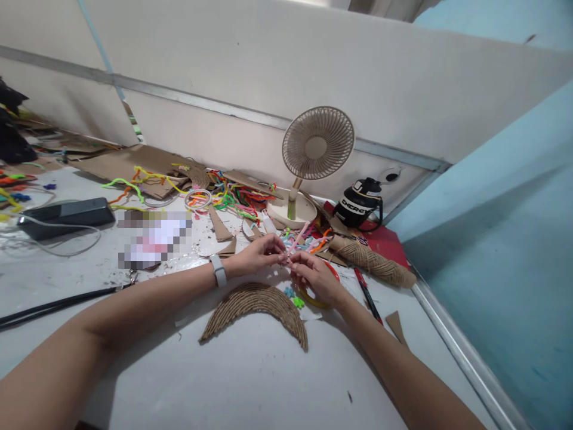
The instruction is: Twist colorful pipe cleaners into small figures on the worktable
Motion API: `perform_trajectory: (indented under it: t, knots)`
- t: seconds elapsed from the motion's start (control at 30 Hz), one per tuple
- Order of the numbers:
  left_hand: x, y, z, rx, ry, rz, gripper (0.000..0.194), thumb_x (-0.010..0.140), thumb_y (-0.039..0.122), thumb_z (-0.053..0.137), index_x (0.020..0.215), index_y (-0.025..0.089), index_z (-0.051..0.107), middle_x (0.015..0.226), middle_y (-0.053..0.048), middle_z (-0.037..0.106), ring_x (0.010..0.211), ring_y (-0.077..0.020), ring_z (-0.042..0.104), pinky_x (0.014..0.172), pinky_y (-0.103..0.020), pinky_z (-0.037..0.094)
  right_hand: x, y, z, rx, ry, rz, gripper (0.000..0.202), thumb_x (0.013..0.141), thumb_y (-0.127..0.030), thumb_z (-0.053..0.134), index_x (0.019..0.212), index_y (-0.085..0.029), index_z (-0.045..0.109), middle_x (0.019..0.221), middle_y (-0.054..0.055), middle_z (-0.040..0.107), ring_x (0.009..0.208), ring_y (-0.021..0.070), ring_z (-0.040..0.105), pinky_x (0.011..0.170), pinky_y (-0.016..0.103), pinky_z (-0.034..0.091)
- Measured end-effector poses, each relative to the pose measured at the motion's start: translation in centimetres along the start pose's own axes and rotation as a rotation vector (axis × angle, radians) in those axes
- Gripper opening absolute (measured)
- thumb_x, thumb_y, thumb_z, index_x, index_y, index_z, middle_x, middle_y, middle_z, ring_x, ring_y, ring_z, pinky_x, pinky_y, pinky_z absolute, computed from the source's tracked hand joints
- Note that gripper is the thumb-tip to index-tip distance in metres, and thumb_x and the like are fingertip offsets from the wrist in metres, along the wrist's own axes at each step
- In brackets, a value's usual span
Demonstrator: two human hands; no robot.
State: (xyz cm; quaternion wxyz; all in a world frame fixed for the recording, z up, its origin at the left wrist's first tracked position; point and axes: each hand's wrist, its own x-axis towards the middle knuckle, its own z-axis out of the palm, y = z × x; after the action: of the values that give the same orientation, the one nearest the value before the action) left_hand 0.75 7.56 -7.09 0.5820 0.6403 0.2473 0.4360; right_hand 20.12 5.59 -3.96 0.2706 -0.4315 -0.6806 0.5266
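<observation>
My left hand (264, 253) and my right hand (313, 275) meet above the table, fingertips pinched together. Between them is a pink pipe cleaner (299, 236), one end sticking up; its lower part is mostly hidden by the fingers. Just below lies a crescent of brown twine (255, 298) laid in curved rows, flat on the table. Near its right end are a light blue pipe-cleaner shape (289, 292) and a bright green one (298, 303). A roll of tape (316, 298) with a yellow and red rim lies partly under my right hand.
A small fan (317, 143) stands at the back, beside a black jug (359, 203). To the right are a twine roll (373, 261) and a red-and-black pen (367, 295). Colourful pipe cleaners (233, 200) and cardboard pieces (219, 224) crowd the back. A black box (67, 217) sits left.
</observation>
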Motion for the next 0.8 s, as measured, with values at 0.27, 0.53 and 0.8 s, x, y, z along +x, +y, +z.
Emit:
perform_trajectory:
  t: [0.27, 0.53, 0.8]
  knots:
    - [-0.1, 0.5, 0.1, -0.046, -0.011, 0.011, 0.038, 0.074, 0.04, 0.07, 0.092, 0.014, 0.051, 0.083, -0.004, 0.063, 0.078, -0.0131, 0.061, 0.073, -0.028, 0.045, 0.1, 0.1, -0.2, 0.0, -0.091, -0.074, 0.019, 0.08, -0.03, 0.057, 0.096, -0.02, 0.052, 0.081, -0.002, 0.057, 0.063, 0.0099, 0.056, 0.053, 0.02, 0.044]
    - [0.1, 0.0, -0.1, -0.055, -0.05, 0.036, 0.037, 0.076, 0.041, 0.068, 0.092, 0.014, 0.049, 0.084, -0.005, 0.063, 0.079, -0.0138, 0.062, 0.074, -0.029, 0.046, 0.0, 0.1, 0.0, -0.002, 0.009, -0.045, 0.024, 0.077, -0.036, 0.06, 0.095, -0.021, 0.056, 0.091, 0.0, 0.061, 0.049, 0.0062, 0.05, 0.045, 0.021, 0.043]
    - [-0.1, 0.5, 0.1, 0.046, -0.072, -0.001, 0.037, 0.076, 0.042, 0.067, 0.093, 0.015, 0.049, 0.079, -0.001, 0.058, 0.074, -0.011, 0.056, 0.068, -0.026, 0.043, -0.2, -1.1, 0.3, -0.035, 0.011, 0.071, 0.017, 0.072, -0.031, 0.06, 0.08, -0.016, 0.059, 0.062, -0.003, 0.055, 0.049, 0.0079, 0.049, 0.042, 0.019, 0.033]
